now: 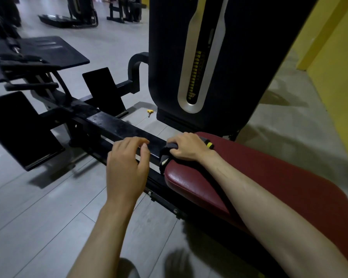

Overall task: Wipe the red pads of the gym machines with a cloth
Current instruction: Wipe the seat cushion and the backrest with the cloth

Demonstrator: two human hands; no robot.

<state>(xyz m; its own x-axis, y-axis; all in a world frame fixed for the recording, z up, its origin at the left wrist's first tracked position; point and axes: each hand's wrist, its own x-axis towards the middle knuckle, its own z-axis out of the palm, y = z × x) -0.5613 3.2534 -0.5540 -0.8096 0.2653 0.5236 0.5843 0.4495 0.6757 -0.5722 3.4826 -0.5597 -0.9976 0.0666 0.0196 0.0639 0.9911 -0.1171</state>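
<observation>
A long red pad (269, 177) of a gym machine runs from the lower right toward the middle of the view. At its far end my right hand (187, 147) grips a dark cloth (166, 155), which is bunched over the pad's front edge. A small yellow-and-black part (209, 145) shows just behind that hand. My left hand (127, 167) hovers over the machine's black rail (113, 125), left of the pad. Its fingers are loosely curled and hold nothing.
Two black footplates (18, 127) (102, 89) stand at the rail's far end. A tall black weight-stack tower (189, 57) rises behind the pad. A small yellow pin (149, 112) lies on the grey floor. A yellow wall (333, 77) is on the right, and other machines stand far back.
</observation>
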